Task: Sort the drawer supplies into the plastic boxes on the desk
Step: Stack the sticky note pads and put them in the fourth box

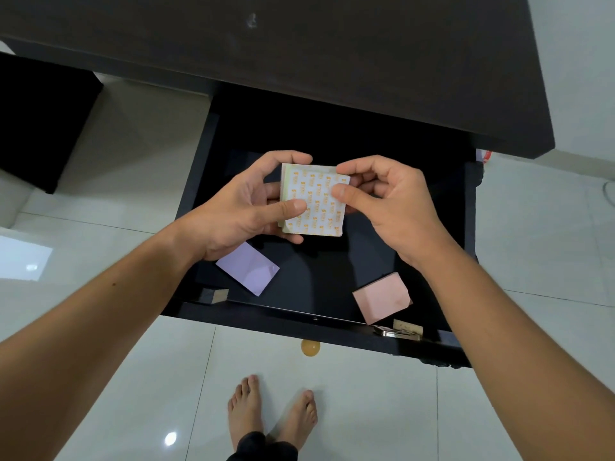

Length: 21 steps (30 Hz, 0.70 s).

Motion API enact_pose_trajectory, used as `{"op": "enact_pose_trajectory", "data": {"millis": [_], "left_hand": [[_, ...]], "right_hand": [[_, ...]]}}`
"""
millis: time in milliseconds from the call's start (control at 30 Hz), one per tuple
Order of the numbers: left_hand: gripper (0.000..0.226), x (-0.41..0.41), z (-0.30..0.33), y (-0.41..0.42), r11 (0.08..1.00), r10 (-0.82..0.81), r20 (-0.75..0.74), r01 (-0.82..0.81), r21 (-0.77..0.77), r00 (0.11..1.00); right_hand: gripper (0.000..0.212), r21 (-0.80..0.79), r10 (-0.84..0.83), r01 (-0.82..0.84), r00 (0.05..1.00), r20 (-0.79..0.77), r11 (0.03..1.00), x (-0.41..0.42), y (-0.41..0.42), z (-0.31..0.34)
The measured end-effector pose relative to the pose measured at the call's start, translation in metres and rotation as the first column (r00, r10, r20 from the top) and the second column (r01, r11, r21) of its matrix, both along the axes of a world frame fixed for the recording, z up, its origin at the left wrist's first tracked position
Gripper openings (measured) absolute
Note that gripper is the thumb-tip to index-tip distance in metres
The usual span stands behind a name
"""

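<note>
Fingers of the left hand (pixel 244 207) are curled round a square sticky-note pad (pixel 312 199), thumb laid flat on its printed top sheet, other fingers wrapped under and over the far left edge. Right hand (pixel 387 197) pinches the pad's right edge: thumb on top, index at the upper right corner, remaining fingers curled loosely behind. Pad is held level above the open black drawer (pixel 332 264), roughly over its middle, clear of the floor of the drawer. Top sheet is white with rows of small orange marks; text too small to be read. Pale green edges are seen along the pad's left side.

Head view, rest: a lilac note pad (pixel 249 269) lies tilted near the drawer's front left, partly under the left wrist. A pink note pad (pixel 382 297) lies near the front right, well apart from the lilac one. A small metal object (pixel 397 331) sits at the front right corner; type cannot be told. Dark desk top (pixel 299 44) is seen above the drawer. An amber knob (pixel 310 347) is seen below the drawer front. Bare feet (pixel 273 417) stand on the white tiled floor (pixel 116 377).
</note>
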<state>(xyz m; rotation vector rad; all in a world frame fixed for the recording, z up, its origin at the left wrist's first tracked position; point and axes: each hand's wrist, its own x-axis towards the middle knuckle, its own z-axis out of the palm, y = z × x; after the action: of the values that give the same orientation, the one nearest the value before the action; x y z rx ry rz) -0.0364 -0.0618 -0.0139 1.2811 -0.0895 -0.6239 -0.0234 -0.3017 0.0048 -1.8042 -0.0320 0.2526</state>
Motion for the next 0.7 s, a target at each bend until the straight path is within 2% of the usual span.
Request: {"op": "enact_pose_trajectory", "data": {"millis": [133,267,367,433,500,567,667,700], "left_hand": [[0.061,0.0,0.0,0.0,1.0,0.017,0.011,-0.017,0.01,1.0],[0.054,0.0,0.0,-0.001,0.999,0.045,0.008,-0.045,0.017,0.999],[0.051,-0.001,-0.001,0.0,0.999,0.047,0.007,-0.047,0.019,0.999],[0.05,-0.001,-0.001,0.0,0.998,0.051,0.009,-0.051,0.022,0.999],[0.049,-0.001,0.0,0.0,0.998,0.061,0.007,-0.061,0.016,0.998],[0.05,-0.001,0.001,0.0,0.998,0.07,0.005,-0.07,0.004,0.998],[0.05,-0.001,0.002,-0.001,0.997,0.076,0.006,-0.076,0.001,0.997],[0.051,-0.001,0.002,-0.001,0.997,0.078,0.007,-0.078,0.001,0.997]], "right_hand": [[0.022,0.014,-0.03,0.03,1.0,-0.002,0.999,-0.001,0.001,-0.004],[0.02,-0.051,-0.045,0.046,0.998,0.032,0.998,-0.003,-0.01,-0.003],[0.023,-0.156,0.058,-0.061,0.998,-0.025,0.986,-0.009,-0.032,0.001],[0.023,-0.239,0.155,-0.186,0.977,-0.144,0.953,-0.014,-0.047,0.002],[0.025,-0.312,0.248,-0.342,0.92,-0.302,0.886,-0.018,-0.057,0.004],[0.029,-0.384,0.335,-0.5,0.843,-0.42,0.777,-0.023,-0.063,0.004],[0.037,-0.562,0.464,-0.656,0.755,-0.464,0.505,-0.031,-0.063,-0.002],[0.038,-0.587,0.484,-0.674,0.736,-0.474,0.449,-0.033,-0.062,-0.004]]}}
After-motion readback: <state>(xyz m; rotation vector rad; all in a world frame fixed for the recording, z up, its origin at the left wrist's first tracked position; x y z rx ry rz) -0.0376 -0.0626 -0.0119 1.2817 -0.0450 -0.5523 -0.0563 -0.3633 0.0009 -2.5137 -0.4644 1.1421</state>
